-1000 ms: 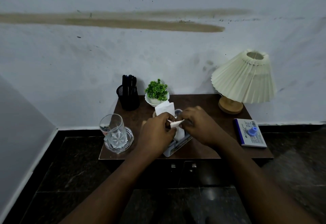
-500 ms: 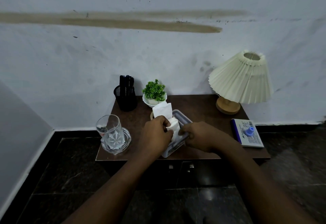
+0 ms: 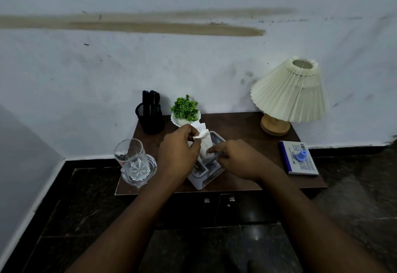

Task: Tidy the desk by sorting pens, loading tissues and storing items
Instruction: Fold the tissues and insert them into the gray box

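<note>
Head camera: from my remote seat I look down on a small brown worktop (image 3: pixel 236 124) set against a stained white wall (image 3: pixel 193 68). At its centre stands a white tissue box (image 3: pixel 200 179), turned so one corner points toward the front edge, its top open. The left hand (image 3: pixel 178 152) is over the box's far end. Its thumb and curled fingers pinch the crumpled upper end of a white tissue (image 3: pixel 204 144) that rises out of the opening. The right hand (image 3: pixel 234 159) sits low on the box's right side, fingers loosely bent, with the index fingertip (image 3: pixel 211 150) against the tissue's lower edge. I cannot tell whether it actually grips the sheet.

In the back left corner a black mesh pen holder (image 3: pixel 150 122) keeps dark pens (image 3: pixel 150 98) upright. Just to its right, a small green plant (image 3: pixel 185 107) in a white pot sits directly behind the tissue box. A pleated cream lamp (image 3: pixel 290 92) on a round wooden base fills the back right corner. Near the front left edge a clear glass (image 3: pixel 130 156) stands in a clear glass dish (image 3: pixel 150 163). At the right edge a blue-and-white box (image 3: pixel 305 167) lies flat with a small blue cap (image 3: pixel 300 156) on top. Below the front edge are two dark cabinet doors (image 3: pixel 236 208) with small metal handles, and a dark tiled floor (image 3: pixel 64 208) surrounds them.
</note>
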Tool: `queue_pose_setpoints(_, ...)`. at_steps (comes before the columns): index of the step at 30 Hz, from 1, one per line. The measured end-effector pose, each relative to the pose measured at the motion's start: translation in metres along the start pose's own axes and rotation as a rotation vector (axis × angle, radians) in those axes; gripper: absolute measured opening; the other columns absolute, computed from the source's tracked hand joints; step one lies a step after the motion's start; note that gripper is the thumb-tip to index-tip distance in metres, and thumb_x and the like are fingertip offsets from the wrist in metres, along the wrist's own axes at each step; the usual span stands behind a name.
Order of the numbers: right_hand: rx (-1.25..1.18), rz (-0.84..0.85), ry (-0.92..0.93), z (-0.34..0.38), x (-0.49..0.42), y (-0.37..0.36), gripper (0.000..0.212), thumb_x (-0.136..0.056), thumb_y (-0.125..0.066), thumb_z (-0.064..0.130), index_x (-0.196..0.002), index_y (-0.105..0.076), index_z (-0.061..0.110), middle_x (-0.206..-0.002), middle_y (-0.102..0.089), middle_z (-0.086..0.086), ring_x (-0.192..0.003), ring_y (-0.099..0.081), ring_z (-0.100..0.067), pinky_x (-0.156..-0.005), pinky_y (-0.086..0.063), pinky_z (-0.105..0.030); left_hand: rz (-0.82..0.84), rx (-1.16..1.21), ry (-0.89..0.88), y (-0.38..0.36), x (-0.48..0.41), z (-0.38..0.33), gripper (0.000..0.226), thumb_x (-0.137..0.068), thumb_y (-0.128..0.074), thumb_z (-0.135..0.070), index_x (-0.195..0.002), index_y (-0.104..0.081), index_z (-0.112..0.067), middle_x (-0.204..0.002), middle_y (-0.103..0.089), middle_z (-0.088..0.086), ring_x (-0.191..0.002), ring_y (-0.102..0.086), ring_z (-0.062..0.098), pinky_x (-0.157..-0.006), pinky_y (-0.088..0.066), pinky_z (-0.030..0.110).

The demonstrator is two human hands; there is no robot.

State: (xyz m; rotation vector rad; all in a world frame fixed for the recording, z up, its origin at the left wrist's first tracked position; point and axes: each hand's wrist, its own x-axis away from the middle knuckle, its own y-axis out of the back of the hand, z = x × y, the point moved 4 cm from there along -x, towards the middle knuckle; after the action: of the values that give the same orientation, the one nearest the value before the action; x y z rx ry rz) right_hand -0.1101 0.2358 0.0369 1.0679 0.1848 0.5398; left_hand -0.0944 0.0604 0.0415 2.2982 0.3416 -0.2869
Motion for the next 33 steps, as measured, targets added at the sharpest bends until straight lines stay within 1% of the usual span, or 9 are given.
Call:
queue_pose_setpoints(2,0.021,0.01,0.01,0.003,-0.004,-0.006,0.046,-0.092,-0.053,0.008,-0.131,-0.069,0.027,-0.12,-0.075,-0.003,-0.097,-0.071,-0.019,-0.06,-0.034,-0.005,0.016,-0.009,-0.006,-0.002,0.0,0.001,0.01,-0.087,-0.076,-0.024,-0.093,-0.071,-0.03,-0.08,-0.062,-0.021,-0.074,-0.064,0.006,-0.065,-0.046,0.026)
queue_pose_setpoints(8,0.064,0.107,-0.045,0.004,-0.01,-0.016,0.045,-0.092,-0.056,0.011,-0.129,-0.069,0.032,-0.129,-0.071,-0.001,-0.107,-0.067,-0.022,-0.087,-0.056,-0.033,0.057,0.052,0.028,-0.006,0.0,0.004,0.016,-0.084,-0.077,-0.024,-0.085,-0.067,-0.036,-0.077,-0.067,-0.019,-0.073,-0.066,0.003,-0.065,-0.05,0.027)
queue_pose_setpoints(12,0.078,0.1,-0.041,0.002,-0.008,-0.012,0.041,-0.094,-0.054,0.014,-0.125,-0.072,0.033,-0.123,-0.073,-0.003,-0.102,-0.07,-0.023,-0.088,-0.059,-0.043,0.109,0.001,0.039,-0.01,-0.001,0.008,0.018,-0.082,-0.078,-0.026,-0.077,-0.063,-0.035,-0.071,-0.065,-0.019,-0.072,-0.066,0.005,-0.064,-0.049,0.027)
queue_pose_setpoints(14,0.083,0.109,-0.025,0.002,-0.007,-0.013,0.04,-0.095,-0.054,0.013,-0.125,-0.072,0.032,-0.12,-0.074,-0.002,-0.098,-0.07,-0.022,-0.086,-0.059,-0.039,0.158,-0.047,0.049,-0.014,0.0,0.01,0.017,-0.082,-0.077,-0.025,-0.077,-0.064,-0.034,-0.073,-0.062,-0.019,-0.076,-0.066,0.009,-0.064,-0.044,0.027)
queue_pose_setpoints(17,0.145,0.132,-0.012,0.003,-0.006,-0.019,0.041,-0.095,-0.056,0.013,-0.132,-0.068,0.026,-0.119,-0.073,-0.006,-0.099,-0.068,-0.027,-0.076,-0.05,-0.027,0.17,-0.067,0.032,-0.017,0.002,0.01,0.013,-0.08,-0.077,-0.019,-0.083,-0.07,-0.03,-0.094,-0.059,-0.014,-0.088,-0.063,0.013,-0.069,-0.04,0.027)
queue_pose_setpoints(22,0.164,0.177,-0.017,0.007,-0.007,-0.023,0.043,-0.094,-0.055,0.01,-0.135,-0.063,0.021,-0.121,-0.071,-0.011,-0.101,-0.067,-0.031,-0.083,-0.056,-0.037,0.198,-0.144,0.036,-0.017,-0.001,0.01,0.013,-0.078,-0.082,-0.024,-0.09,-0.077,-0.024,-0.114,-0.062,0.004,-0.101,-0.063,0.023,-0.074,-0.04,0.027)
queue_pose_setpoints(27,0.134,0.037,-0.017,0.009,-0.006,-0.011,0.038,-0.091,-0.054,0.013,-0.124,-0.068,0.025,-0.11,-0.073,-0.008,-0.094,-0.067,-0.029,-0.078,-0.057,-0.04,0.184,-0.099,0.034,-0.017,0.0,0.01,0.013,-0.078,-0.08,-0.031,-0.087,-0.07,-0.028,-0.105,-0.058,-0.003,-0.091,-0.062,0.018,-0.069,-0.039,0.028)
queue_pose_setpoints(30,0.154,0.1,-0.029,0.01,-0.007,-0.019,0.039,-0.094,-0.055,0.013,-0.131,-0.065,0.021,-0.12,-0.071,-0.008,-0.103,-0.066,-0.03,-0.084,-0.056,-0.04,0.148,-0.055,0.054,-0.016,0.0,0.009,0.014,-0.08,-0.075,-0.041,-0.08,-0.062,-0.036,-0.099,-0.053,-0.011,-0.086,-0.056,0.012,-0.07,-0.037,0.027)
queue_pose_setpoints(33,0.146,0.121,-0.039,0.009,-0.007,-0.019,0.04,-0.094,-0.054,0.012,-0.131,-0.067,0.022,-0.12,-0.072,-0.008,-0.101,-0.067,-0.029,-0.084,-0.057,-0.04,0.143,-0.087,0.061,-0.018,0.001,0.012,0.009,-0.083,-0.075,-0.034,-0.082,-0.067,-0.03,-0.102,-0.056,-0.008,-0.092,-0.06,0.016,-0.071,-0.037,0.028)
